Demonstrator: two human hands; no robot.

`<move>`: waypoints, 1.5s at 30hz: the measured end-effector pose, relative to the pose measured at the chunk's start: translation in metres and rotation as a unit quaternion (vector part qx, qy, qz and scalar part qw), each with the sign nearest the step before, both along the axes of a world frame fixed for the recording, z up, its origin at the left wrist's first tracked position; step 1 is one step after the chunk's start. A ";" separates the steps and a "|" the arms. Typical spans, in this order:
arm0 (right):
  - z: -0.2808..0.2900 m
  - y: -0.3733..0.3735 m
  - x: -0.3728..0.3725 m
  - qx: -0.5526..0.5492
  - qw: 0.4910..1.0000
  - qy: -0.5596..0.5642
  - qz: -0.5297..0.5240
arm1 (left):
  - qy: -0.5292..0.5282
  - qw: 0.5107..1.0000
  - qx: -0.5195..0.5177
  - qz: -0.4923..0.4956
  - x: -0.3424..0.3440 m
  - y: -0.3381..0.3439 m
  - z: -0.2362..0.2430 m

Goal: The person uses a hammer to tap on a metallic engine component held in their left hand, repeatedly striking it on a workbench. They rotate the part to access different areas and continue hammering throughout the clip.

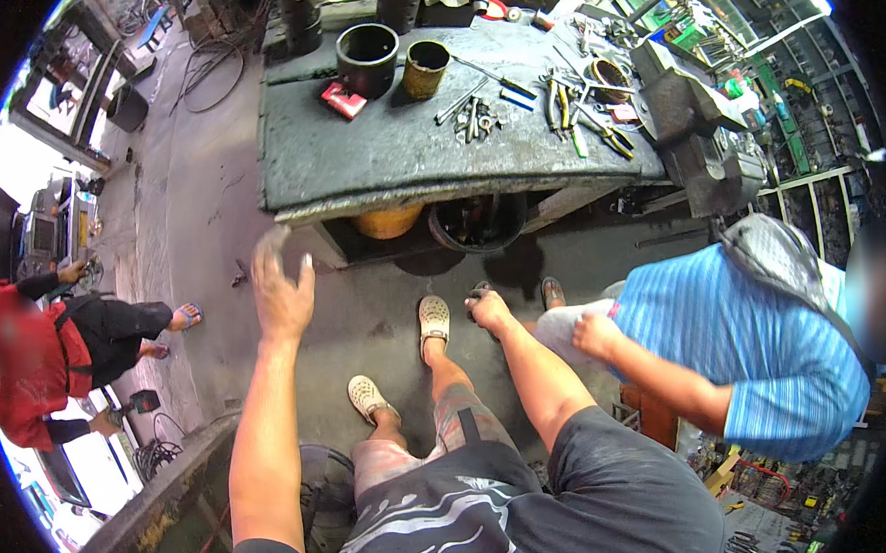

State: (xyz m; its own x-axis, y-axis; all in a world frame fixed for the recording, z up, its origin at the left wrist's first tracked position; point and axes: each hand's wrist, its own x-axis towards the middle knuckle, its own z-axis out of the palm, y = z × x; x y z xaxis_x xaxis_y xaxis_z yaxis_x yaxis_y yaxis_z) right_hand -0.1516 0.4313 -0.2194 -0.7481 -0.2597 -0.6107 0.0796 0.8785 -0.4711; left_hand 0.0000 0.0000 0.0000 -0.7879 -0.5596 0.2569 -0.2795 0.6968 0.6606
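My left hand (283, 285) is raised below the front left corner of the grey workbench (327, 162), fingers apart, nothing visible in it. My right hand (489, 306) is lower and to the right, fingers curled round something small and dark that I cannot make out. On the bench are a black cylinder (367, 75), a yellowish worn cylinder (425, 72), a red packet (343, 98), pliers (559, 103), loose metal parts (475, 121) and other hand tools. A large vise (695, 113) is at the bench’s right end.
A co-worker in blue stripes (747, 341) stands close at my right. A person in red (27, 358) works at the left. Under the bench are an orange container (385, 222) and a black bucket (476, 237). Shelves of tools (786, 128) line the right.
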 end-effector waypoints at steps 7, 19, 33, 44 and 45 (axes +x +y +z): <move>-0.133 0.108 -0.202 0.176 0.982 0.066 0.032 | 0.069 0.989 -0.106 0.081 -0.243 0.005 -0.043; -0.167 -0.024 -0.307 0.100 0.985 0.103 -0.099 | -0.085 0.967 -0.216 0.106 -0.197 -0.023 -0.020; -0.142 -0.026 -0.246 -0.423 0.818 0.100 -0.377 | -0.064 0.971 -0.204 0.109 -0.197 -0.016 -0.018; 0.091 -0.027 -0.023 -0.266 0.918 0.294 0.003 | -0.042 0.986 -0.138 0.080 -0.199 -0.019 -0.022; 0.106 -0.028 -0.001 -0.272 0.931 0.244 -0.004 | -0.035 0.989 -0.125 0.066 -0.192 -0.020 -0.020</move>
